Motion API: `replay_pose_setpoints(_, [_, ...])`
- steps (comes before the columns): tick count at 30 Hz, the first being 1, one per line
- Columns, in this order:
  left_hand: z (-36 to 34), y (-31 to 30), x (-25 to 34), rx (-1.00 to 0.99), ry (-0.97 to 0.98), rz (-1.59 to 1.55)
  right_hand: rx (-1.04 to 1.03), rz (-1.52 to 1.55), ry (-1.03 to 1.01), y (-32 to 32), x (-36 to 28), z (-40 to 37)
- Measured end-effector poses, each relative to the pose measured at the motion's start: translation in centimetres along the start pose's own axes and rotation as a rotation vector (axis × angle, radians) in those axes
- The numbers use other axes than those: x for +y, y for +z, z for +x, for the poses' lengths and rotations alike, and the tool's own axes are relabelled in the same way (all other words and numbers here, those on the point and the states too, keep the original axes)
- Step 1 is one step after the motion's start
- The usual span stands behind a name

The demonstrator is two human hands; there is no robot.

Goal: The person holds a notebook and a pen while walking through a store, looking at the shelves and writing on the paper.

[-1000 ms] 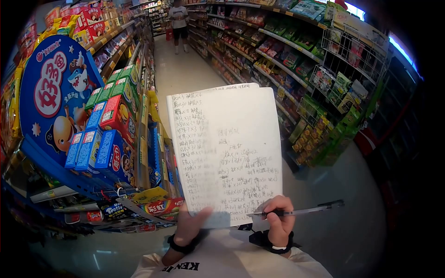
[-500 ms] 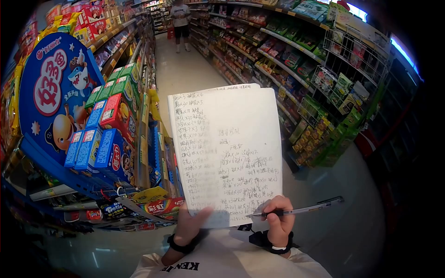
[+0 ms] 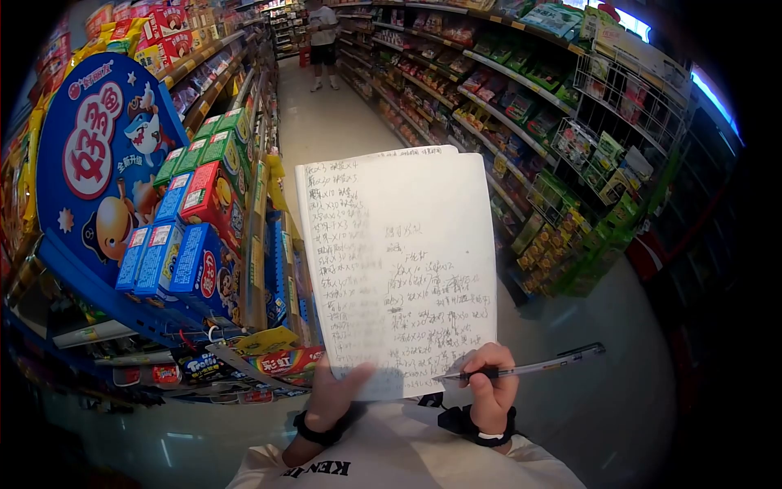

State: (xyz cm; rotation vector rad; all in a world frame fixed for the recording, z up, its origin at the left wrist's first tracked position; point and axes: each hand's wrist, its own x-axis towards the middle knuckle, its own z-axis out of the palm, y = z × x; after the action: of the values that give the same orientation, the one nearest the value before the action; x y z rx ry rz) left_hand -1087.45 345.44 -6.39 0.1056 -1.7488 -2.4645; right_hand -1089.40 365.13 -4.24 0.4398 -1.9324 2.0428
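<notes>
A few sheets of paper (image 3: 444, 191), covered in rows of handwriting, are held upright in front of my chest. My left hand (image 3: 338, 395) grips their lower left edge, the thumb laid across the front and the other fingers hidden behind. In my right hand (image 3: 491, 387) is a pen (image 3: 542, 363) with a clear barrel and dark grip, pinched between thumb and fingers. Its tip points left, right at the last written lines near the bottom edge. Each wrist has a black band.
Boxed snacks (image 3: 216, 196) stand in a blue display (image 3: 106, 147) close on the left. Shelves of bagged goods (image 3: 489, 81) and a wire rack (image 3: 627, 98) line the right. Down the aisle floor (image 3: 314, 122) a person (image 3: 322, 45) stands at the far end.
The shelves and aisle have shifted slightly to the right in view. My hands, the paper and the pen keep almost the same position.
</notes>
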Motion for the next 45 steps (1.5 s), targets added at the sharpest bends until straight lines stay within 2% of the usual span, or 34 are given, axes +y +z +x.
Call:
replay_pose_setpoints(20, [0.15,-0.03,0.26,0.033,-0.075,-0.041,0.005,0.003,0.014,0.17,0.30,0.35])
replay_pose_setpoints(27, [0.27,-0.25,-0.05,0.018,-0.036,-0.056,0.006,0.004,-0.004,0.38,0.37,0.45])
replay_pose_setpoints(33, [0.17,-0.29,0.26,0.039,-0.047,-0.042,-0.079,-0.056,-0.080,0.02,0.48,0.59])
replay_pose_setpoints(45, [0.45,-0.29,0.20,0.036,-0.044,-0.039,-0.056,-0.008,-0.038,0.35,0.47,0.95])
